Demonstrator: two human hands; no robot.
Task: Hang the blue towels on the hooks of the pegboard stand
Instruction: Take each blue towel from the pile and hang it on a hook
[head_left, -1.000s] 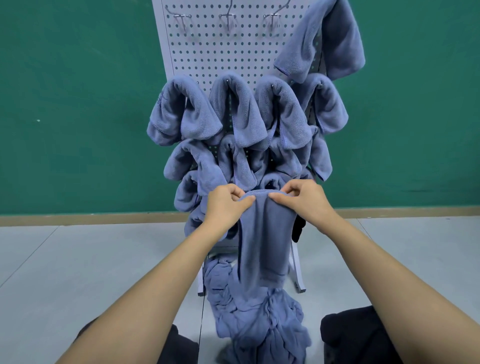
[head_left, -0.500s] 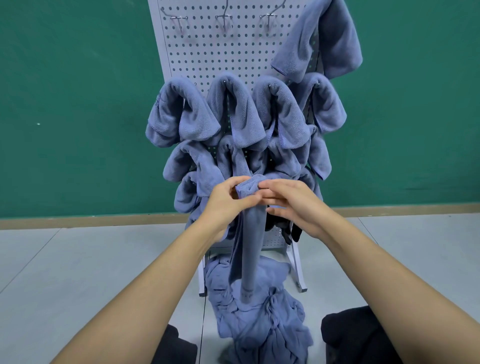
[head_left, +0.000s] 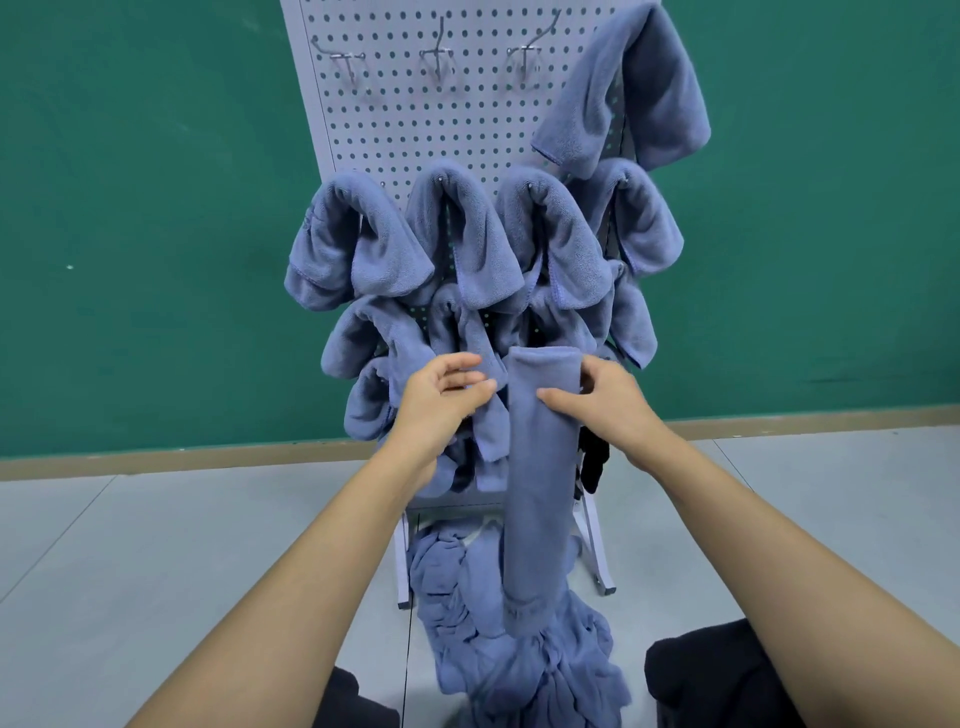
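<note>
Fingers of the right hand were wrapped behind the top of a folded towel, with the thumb pressed against its front, so that the cloth was pinched just under the fold. The left hand was seen with fingers loose and lightly bent, nothing being held. Its tips lay just beside the towel's left edge, and whether contact was made could not be told.

Through the head view, the only one supplied, the towel was shown hanging as a long narrow strip before the pegboard stand. Its lower end reached down to a pile of loose towels on the floor. The middle and lower rows were covered by hung towels, and another towel was draped at the upper right. Three bare hooks were seen in the top row.

The step was judged to be the carrying of the fold up to one of those hooks. It would be done best if the fold were taken by both hands, lifted above the hook's tip and lowered so that the crease was seated across the wire, both halves hanging evenly. The tail should be drawn clear of the pile first. The crowded rows below should be passed without brushing, lest a neighbour be pulled off or the stand be pushed back.
</note>
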